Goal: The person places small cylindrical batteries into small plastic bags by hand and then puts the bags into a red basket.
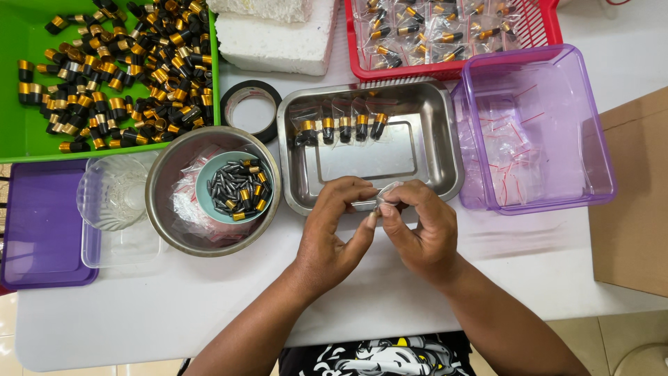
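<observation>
Both hands meet at the front edge of a steel tray (440,139). My left hand (337,233) and my right hand (421,226) pinch a small clear plastic bag (387,191) between their fingertips; what is inside it is hidden by the fingers. Several bagged black-and-gold caps (341,127) lie in a row at the back of the tray. To the left, a small teal bowl (204,182) holding black and gold pieces sits inside a round steel bowl (161,182) with clear bags.
A green bin (21,132) at far left holds many black-and-gold caps. A red basket (543,28) with bagged pieces stands at the back, a purple clear box (605,160) of empty bags on the right. Tape roll (250,109), white foam block (275,42), cardboard box (637,202).
</observation>
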